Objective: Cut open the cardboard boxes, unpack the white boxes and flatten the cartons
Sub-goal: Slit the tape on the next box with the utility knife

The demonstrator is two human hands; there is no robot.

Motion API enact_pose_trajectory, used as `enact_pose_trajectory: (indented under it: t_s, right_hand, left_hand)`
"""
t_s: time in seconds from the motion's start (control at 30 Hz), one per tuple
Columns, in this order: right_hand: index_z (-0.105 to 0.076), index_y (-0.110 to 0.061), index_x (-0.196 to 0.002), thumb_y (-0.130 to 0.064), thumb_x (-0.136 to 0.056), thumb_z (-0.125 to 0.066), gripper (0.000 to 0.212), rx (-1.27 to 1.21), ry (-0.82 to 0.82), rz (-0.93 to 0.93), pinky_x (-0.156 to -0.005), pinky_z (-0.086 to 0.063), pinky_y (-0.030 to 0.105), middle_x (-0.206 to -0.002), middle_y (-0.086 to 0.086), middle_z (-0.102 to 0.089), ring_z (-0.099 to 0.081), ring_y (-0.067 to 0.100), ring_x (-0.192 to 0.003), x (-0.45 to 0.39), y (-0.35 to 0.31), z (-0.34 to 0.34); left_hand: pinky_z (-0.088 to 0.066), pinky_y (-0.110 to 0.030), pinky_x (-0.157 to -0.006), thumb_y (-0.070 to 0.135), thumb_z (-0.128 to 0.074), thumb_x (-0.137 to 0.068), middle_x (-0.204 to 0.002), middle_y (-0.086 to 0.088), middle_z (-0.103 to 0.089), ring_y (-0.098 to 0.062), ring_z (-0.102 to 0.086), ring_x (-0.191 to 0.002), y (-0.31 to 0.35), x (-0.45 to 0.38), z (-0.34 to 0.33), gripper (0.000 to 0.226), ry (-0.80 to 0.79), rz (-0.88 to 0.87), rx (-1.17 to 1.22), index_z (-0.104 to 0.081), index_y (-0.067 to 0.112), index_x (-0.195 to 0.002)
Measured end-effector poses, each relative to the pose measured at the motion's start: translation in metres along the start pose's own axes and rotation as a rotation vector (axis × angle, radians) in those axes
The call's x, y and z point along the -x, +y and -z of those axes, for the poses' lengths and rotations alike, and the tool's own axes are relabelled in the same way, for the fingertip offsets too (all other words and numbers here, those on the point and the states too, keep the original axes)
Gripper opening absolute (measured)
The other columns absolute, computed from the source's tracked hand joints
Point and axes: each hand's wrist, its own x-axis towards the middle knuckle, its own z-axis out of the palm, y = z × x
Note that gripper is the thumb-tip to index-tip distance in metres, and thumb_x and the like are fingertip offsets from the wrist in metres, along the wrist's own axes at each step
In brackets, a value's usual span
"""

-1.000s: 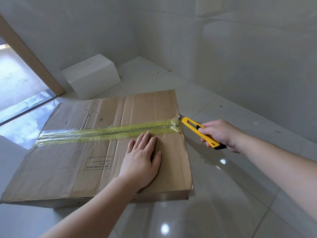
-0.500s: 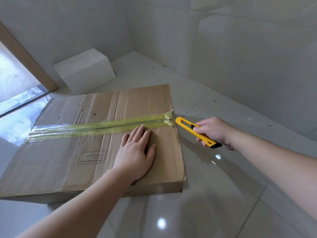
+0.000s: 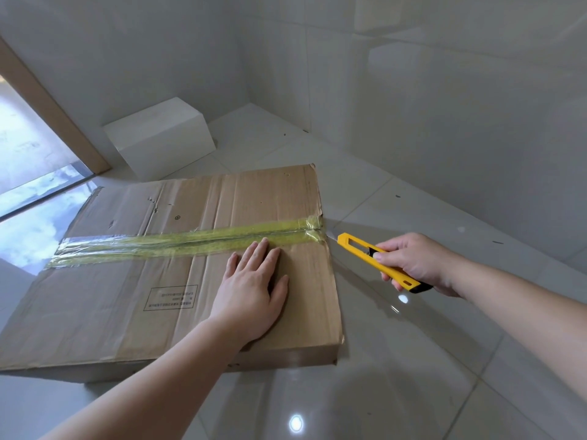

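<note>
Cardboard box [image 3: 133, 281] is pressed flat by left hand [image 3: 251, 290] (fingers straight); yellow utility knife [image 3: 378, 262] is gripped by right hand [image 3: 416, 262], blade at the taped seam [image 3: 190, 244].

Head-worn view, forward and downward

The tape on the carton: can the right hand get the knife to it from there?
Probably yes. The right hand holds the knife with its blade just off the tape end at the carton edge; nothing lies between, and the left hand presses beside the tape.
</note>
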Motion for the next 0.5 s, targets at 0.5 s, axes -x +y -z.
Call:
enact_pose_trajectory:
  t_s: [0.5]
  right_hand:
    - [-0.063, -0.005, -0.097, -0.009, -0.096, -0.051, 0.013, -0.077, 0.065, 0.041, -0.054, -0.050, 0.028, -0.078, 0.012, -0.066, -0.060, 0.021, -0.053, 0.017, 0.007, -0.002]
  left_hand:
    - [-0.016, -0.041, -0.117, 0.032, -0.038, -0.084, -0.148, 0.002, -0.041, -0.021, -0.031, -0.139, 0.031, -0.005, 0.014, 0.054, -0.096, -0.611, -0.049, -0.049, 0.026, -0.137]
